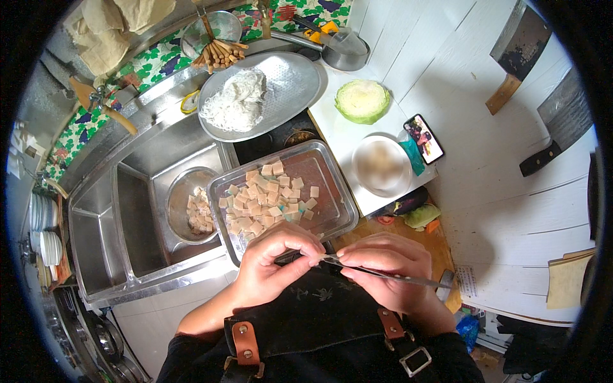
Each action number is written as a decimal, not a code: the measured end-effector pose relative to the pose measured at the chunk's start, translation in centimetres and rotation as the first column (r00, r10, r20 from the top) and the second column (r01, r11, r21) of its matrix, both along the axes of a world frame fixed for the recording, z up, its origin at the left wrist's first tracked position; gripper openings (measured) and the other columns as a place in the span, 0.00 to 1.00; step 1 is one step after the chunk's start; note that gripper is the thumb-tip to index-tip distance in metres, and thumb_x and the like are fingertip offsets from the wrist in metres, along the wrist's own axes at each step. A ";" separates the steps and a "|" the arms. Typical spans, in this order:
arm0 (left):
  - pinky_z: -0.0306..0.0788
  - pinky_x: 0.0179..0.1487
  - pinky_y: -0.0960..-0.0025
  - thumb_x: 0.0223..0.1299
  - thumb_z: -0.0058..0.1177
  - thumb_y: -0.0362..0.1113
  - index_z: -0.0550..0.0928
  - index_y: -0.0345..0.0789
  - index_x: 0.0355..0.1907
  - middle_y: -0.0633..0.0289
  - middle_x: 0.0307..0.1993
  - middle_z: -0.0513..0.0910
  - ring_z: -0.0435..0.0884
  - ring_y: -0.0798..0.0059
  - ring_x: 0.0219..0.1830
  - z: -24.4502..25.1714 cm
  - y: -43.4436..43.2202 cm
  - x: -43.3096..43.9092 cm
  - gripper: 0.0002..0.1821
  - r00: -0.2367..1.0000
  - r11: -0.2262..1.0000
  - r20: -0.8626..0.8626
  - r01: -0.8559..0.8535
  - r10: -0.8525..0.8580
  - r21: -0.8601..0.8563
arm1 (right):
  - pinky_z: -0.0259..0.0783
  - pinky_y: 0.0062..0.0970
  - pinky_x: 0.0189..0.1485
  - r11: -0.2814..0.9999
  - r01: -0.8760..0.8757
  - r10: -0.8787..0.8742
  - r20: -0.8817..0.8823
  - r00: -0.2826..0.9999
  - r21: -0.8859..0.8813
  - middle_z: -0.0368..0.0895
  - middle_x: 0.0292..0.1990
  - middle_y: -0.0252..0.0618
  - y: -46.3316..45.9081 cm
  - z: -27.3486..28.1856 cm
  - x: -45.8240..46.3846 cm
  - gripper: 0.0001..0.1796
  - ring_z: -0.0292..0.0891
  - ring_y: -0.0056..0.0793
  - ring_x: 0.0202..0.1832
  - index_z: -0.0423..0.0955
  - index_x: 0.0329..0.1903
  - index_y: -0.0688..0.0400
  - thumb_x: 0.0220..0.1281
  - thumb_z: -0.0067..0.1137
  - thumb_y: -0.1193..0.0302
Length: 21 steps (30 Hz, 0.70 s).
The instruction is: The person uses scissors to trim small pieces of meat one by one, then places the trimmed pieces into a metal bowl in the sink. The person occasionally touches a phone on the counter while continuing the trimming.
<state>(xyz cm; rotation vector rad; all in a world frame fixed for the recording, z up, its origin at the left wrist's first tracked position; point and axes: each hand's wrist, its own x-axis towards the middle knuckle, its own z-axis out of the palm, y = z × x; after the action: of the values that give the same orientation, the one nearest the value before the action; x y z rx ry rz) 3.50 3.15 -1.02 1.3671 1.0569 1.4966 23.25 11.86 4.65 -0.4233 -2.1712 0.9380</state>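
Observation:
My left hand (pixel 282 253) pinches a small pale piece (pixel 321 258) between thumb and fingertips. Against that piece rests the tip of long metal tweezers (pixel 383 274), held by my right hand (pixel 390 268). Both hands meet in front of my black apron, just below a rectangular metal tray (pixel 330 191). Many pale, pinkish square pieces (pixel 268 191), some with blue-green marks, lie heaped in the tray. Left of it, a round metal bowl (pixel 176 210) in the sink holds more such pieces.
An oval perforated metal tray (pixel 292 81) carries white noodles (pixel 237 100). On the white board stand a halved cabbage (pixel 362 101), a white bowl (pixel 381 191) and a phone (pixel 425 139). Cleavers (pixel 522 43) hang at the right; a double sink (pixel 119 215) lies left.

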 end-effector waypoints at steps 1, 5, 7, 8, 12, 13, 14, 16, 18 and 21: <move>0.74 0.49 0.69 0.58 0.60 0.21 0.81 0.33 0.39 0.61 0.38 0.83 0.82 0.69 0.45 0.0 0.0 0.0 0.08 1.000 1.000 -0.005 -0.003 0.003 -0.006 | 0.80 0.29 0.39 1.000 -0.001 0.001 0.001 1.000 0.000 0.86 0.37 0.40 0.0 0.0 0.0 0.18 0.85 0.37 0.38 0.80 0.43 0.57 0.48 0.72 0.79; 0.74 0.49 0.68 0.57 0.61 0.21 0.81 0.34 0.38 0.61 0.38 0.84 0.83 0.69 0.44 0.0 0.0 0.0 0.08 0.999 1.000 -0.035 -0.020 0.020 -0.002 | 0.80 0.29 0.39 1.000 -0.004 0.004 0.002 1.000 0.005 0.86 0.37 0.40 0.0 0.0 0.0 0.18 0.85 0.37 0.37 0.80 0.43 0.57 0.47 0.73 0.79; 0.74 0.49 0.68 0.57 0.61 0.22 0.81 0.34 0.38 0.61 0.38 0.84 0.83 0.69 0.44 0.1 0.0 0.1 0.08 1.000 1.000 -0.025 -0.014 0.014 -0.007 | 0.80 0.28 0.39 1.000 -0.006 0.006 0.003 1.000 0.008 0.86 0.37 0.40 0.0 -0.1 0.0 0.17 0.85 0.36 0.37 0.80 0.42 0.57 0.47 0.73 0.79; 0.74 0.49 0.68 0.57 0.61 0.22 0.81 0.34 0.38 0.62 0.38 0.85 0.83 0.69 0.44 0.1 0.1 0.0 0.07 0.999 1.000 -0.046 -0.025 0.025 0.003 | 0.80 0.28 0.39 1.000 -0.007 0.007 0.003 1.000 0.009 0.86 0.37 0.40 0.0 -0.1 0.0 0.17 0.85 0.36 0.37 0.80 0.42 0.57 0.47 0.73 0.79; 0.73 0.49 0.68 0.57 0.62 0.23 0.82 0.35 0.37 0.64 0.37 0.85 0.83 0.70 0.44 0.1 0.0 0.0 0.07 0.998 1.000 -0.057 -0.021 0.020 -0.021 | 0.80 0.28 0.38 1.000 -0.004 0.004 -0.005 1.000 0.026 0.86 0.36 0.40 0.0 -0.2 0.0 0.17 0.85 0.36 0.37 0.80 0.41 0.57 0.46 0.73 0.79; 0.73 0.49 0.68 0.57 0.62 0.23 0.82 0.36 0.37 0.64 0.37 0.85 0.82 0.70 0.43 0.1 0.0 0.0 0.07 0.998 0.999 -0.055 -0.024 0.022 -0.028 | 0.80 0.29 0.38 1.000 -0.002 0.002 -0.006 1.000 0.030 0.86 0.35 0.40 -0.1 -0.2 0.0 0.17 0.85 0.36 0.36 0.80 0.41 0.57 0.46 0.73 0.79; 0.72 0.49 0.68 0.57 0.62 0.24 0.82 0.36 0.37 0.64 0.37 0.85 0.82 0.71 0.43 0.1 -0.1 0.0 0.07 0.997 0.999 -0.071 -0.036 0.035 -0.023 | 0.80 0.29 0.38 0.999 0.000 0.001 -0.007 1.000 0.033 0.86 0.35 0.40 0.0 -0.2 0.0 0.17 0.85 0.36 0.36 0.80 0.41 0.57 0.46 0.73 0.79; 0.72 0.48 0.69 0.57 0.62 0.24 0.82 0.36 0.37 0.64 0.37 0.86 0.82 0.71 0.43 0.1 -0.1 0.0 0.07 0.998 0.999 -0.056 -0.024 0.023 -0.033 | 0.80 0.29 0.38 0.999 -0.002 0.002 -0.011 1.000 0.033 0.86 0.35 0.40 0.0 -0.2 0.0 0.16 0.85 0.36 0.36 0.80 0.40 0.57 0.46 0.73 0.80; 0.72 0.48 0.69 0.57 0.62 0.24 0.82 0.36 0.37 0.64 0.37 0.86 0.82 0.71 0.42 0.0 -0.1 0.0 0.07 0.997 0.999 -0.067 -0.026 0.024 -0.030 | 0.80 0.29 0.38 1.000 -0.011 0.011 -0.015 1.000 0.017 0.86 0.35 0.40 0.0 -0.1 0.1 0.16 0.85 0.36 0.36 0.80 0.40 0.57 0.47 0.73 0.79; 0.71 0.49 0.69 0.57 0.62 0.24 0.82 0.37 0.38 0.65 0.37 0.86 0.82 0.72 0.42 -0.1 -0.2 -0.2 0.07 0.997 0.999 -0.065 -0.032 0.030 -0.033 | 0.80 0.29 0.38 1.000 0.009 -0.009 -0.008 1.000 0.017 0.86 0.35 0.40 0.1 0.4 0.4 0.15 0.85 0.36 0.36 0.80 0.40 0.57 0.47 0.72 0.79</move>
<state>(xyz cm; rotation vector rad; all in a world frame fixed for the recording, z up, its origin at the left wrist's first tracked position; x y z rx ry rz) 3.32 2.99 -1.13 1.3888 1.1433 1.4587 23.65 11.96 5.08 -0.4199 -2.1673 0.9145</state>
